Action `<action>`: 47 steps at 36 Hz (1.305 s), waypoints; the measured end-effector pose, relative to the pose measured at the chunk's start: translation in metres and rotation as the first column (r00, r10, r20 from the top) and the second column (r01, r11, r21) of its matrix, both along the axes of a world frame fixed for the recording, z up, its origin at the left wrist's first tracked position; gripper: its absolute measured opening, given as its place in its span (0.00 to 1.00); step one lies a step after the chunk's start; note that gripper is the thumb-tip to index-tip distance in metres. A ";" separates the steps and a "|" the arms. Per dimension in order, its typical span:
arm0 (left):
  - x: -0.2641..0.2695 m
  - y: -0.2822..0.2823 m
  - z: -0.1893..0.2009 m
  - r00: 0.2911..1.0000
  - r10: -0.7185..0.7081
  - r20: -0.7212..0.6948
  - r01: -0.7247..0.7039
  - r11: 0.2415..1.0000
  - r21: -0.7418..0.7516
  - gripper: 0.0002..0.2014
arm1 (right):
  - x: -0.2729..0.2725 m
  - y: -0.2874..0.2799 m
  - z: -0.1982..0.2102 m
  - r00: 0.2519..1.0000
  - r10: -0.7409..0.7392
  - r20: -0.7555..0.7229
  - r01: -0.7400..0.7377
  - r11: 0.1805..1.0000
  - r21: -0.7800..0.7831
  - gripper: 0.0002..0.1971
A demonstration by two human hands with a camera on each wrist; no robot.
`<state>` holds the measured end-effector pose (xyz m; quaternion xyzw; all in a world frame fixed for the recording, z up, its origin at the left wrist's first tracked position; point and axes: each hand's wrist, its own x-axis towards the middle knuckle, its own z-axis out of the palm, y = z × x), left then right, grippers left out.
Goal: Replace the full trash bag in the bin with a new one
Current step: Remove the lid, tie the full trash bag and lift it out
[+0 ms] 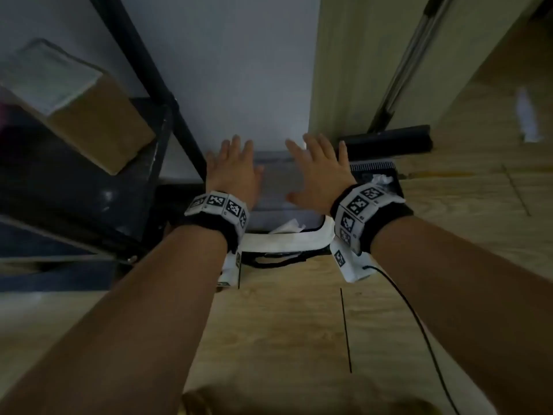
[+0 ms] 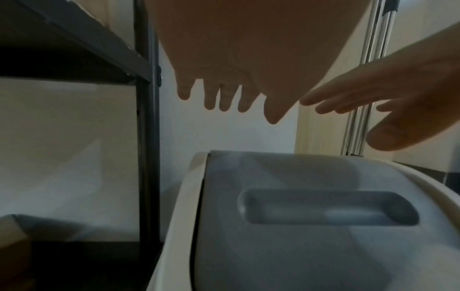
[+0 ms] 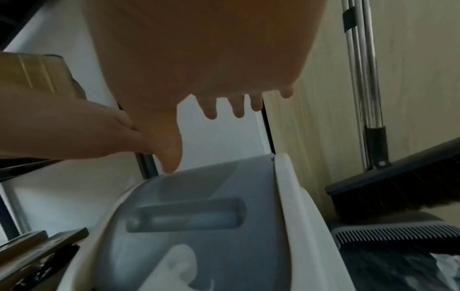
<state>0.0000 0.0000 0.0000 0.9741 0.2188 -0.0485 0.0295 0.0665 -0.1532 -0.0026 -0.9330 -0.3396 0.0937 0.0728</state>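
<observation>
A white bin (image 1: 287, 242) with a grey swing lid (image 1: 279, 178) stands on the floor against the wall. The grey lid (image 2: 311, 226) has a recessed grip, and the lid (image 3: 199, 216) sits in a white rim. White paper (image 1: 288, 227) shows in the bin's mouth near a dark bag edge. My left hand (image 1: 233, 166) hovers over the lid's left side with fingers spread and straight. My right hand (image 1: 317, 166) hovers over the right side, fingers spread too. Both hands hold nothing. In the wrist views the left hand (image 2: 224, 94) and right hand (image 3: 224, 98) are above the lid, apart from it.
A black metal shelf (image 1: 89, 181) with a cardboard box (image 1: 89, 121) stands at the left. A broom (image 1: 389, 142) and a dustpan (image 1: 377, 178) with scraps lean at the right by a wooden door. A black cable (image 1: 419, 330) trails over the wooden floor.
</observation>
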 end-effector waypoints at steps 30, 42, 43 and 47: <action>-0.137 -0.064 -0.013 0.992 0.022 0.122 -0.022 1.000 -0.004 0.31 | -0.115 -0.075 -0.019 0.974 -0.227 -0.003 0.225 0.965 0.136 0.42; -0.110 -0.051 -0.055 0.954 0.275 0.120 -0.229 0.926 -0.299 0.34 | -0.094 -0.060 -0.062 0.936 -0.318 -0.149 0.336 0.935 0.113 0.36; -0.105 -0.049 -0.059 0.949 0.294 0.111 -0.249 0.918 -0.308 0.33 | -0.090 -0.057 -0.066 0.928 -0.337 -0.157 0.358 0.925 0.131 0.35; -0.089 -0.042 -0.074 0.928 0.370 0.052 -0.335 0.884 -0.326 0.35 | -0.075 -0.047 -0.080 0.872 -0.403 -0.277 0.461 0.866 0.193 0.37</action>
